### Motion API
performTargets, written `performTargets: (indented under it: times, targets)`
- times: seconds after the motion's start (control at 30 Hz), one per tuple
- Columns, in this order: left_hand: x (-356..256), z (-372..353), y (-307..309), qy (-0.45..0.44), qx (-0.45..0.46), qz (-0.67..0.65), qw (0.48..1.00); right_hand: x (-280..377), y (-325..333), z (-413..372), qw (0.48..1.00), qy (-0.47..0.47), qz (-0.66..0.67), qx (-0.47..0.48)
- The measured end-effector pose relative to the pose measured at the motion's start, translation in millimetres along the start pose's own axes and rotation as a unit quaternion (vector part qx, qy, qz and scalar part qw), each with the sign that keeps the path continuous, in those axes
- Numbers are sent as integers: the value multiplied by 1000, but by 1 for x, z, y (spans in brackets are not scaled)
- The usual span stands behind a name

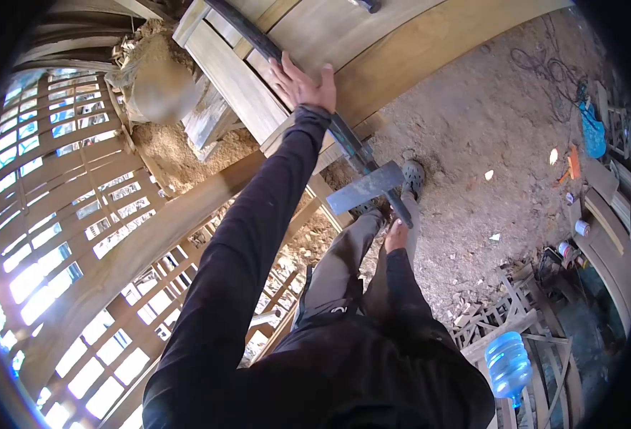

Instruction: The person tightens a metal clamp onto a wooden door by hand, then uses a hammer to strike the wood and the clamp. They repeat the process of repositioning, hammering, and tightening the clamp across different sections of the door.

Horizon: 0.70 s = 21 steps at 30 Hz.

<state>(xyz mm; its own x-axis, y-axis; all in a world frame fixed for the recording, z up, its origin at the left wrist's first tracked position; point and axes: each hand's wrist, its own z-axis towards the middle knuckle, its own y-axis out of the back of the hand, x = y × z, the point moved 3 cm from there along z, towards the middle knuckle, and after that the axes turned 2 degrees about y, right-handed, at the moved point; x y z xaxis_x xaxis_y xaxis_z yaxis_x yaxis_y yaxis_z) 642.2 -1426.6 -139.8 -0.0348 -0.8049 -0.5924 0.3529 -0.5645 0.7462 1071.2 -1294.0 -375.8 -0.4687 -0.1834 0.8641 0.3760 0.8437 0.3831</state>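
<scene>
A long dark metal bar clamp [348, 139] lies across the edge of a wooden panel [394, 82] and runs down toward my legs. My left hand [302, 87] rests flat over the bar and the boards, its fingers stretched and thumb apart. A flat grey metal plate [365, 187] sits crosswise near the bar's lower end. Just below that end is my right hand [395, 237], close against the bar's tip. Its fingers are mostly hidden, so whether it grips the bar cannot be made out.
At the top edge lies a dark tool end [370, 6] on the panel. A slatted wooden wall [79, 179] stands left, above wood shavings [162, 154]. To the right are a blue water bottle [509, 365], scrap wood [602, 229], cords [548, 68] and a dirt floor [466, 186].
</scene>
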Motion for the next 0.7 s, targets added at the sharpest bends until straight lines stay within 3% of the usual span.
performTargets:
  times: [0.13, 0.17, 0.27, 0.37, 0.47, 0.5, 0.6, 0.63, 0.7]
  targets:
    - [2, 2, -13, 13, 3, -5, 1000, 30, 0, 10, 995, 68, -9, -69]
    - [3, 3, -14, 18, 5, 6, 1000, 22, -2, 8, 989, 98, -81, -69]
    - [8, -1, -15, 20, 3, 12, 1000, 46, -3, 7, 997, 24, -21, -77]
    - [9, 1, -13, 15, 2, 24, 1000, 58, -7, 5, 992, 11, 98, -73]
    - [6, -1, -17, 3, 11, 53, 999, 4, -20, 9, 995, -30, 79, -59]
    - [3, -1, -17, 14, 18, 37, 999, 17, -16, 19, 972, -80, 221, -13]
    - [1, -6, -14, 5, 38, 43, 998, 24, -16, 32, 971, -17, 236, 41]
    - [-2, -6, -14, -3, 40, 50, 998, 22, -18, 29, 973, -39, 223, 49]
    - [-11, -16, -10, -23, 64, 134, 989, 42, -10, 35, 987, 125, 75, -61]
